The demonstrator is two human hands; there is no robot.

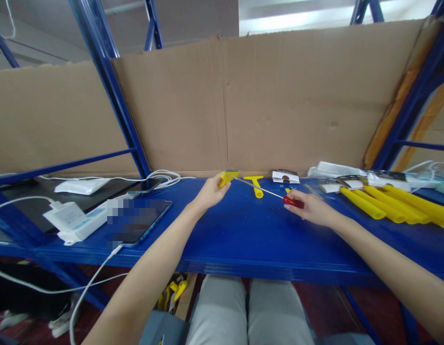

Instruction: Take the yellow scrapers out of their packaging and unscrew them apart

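Note:
My left hand (211, 192) is closed around a yellow scraper (228, 177), its wide head pointing away from me. Part of its handle is hidden by the hand and wrist. In my right hand (311, 207) is a screwdriver (293, 202) with a red handle. Its long metal shaft slants up to the left, and the tip meets or nearly meets the scraper's head; whether it touches I cannot tell. Between the hands, a second yellow T-shaped piece (257, 188) lies on the blue shelf (243, 235). Behind the right hand sits a small black-and-white cardboard piece (285, 176).
Several yellow handles (394, 205) lie in a row at the right, with white packets (342, 182) behind them. To the left are a phone (146, 224) on a cable and a white power strip (88, 223). A cardboard wall (279, 105) closes the back; blue posts (117, 96) flank it.

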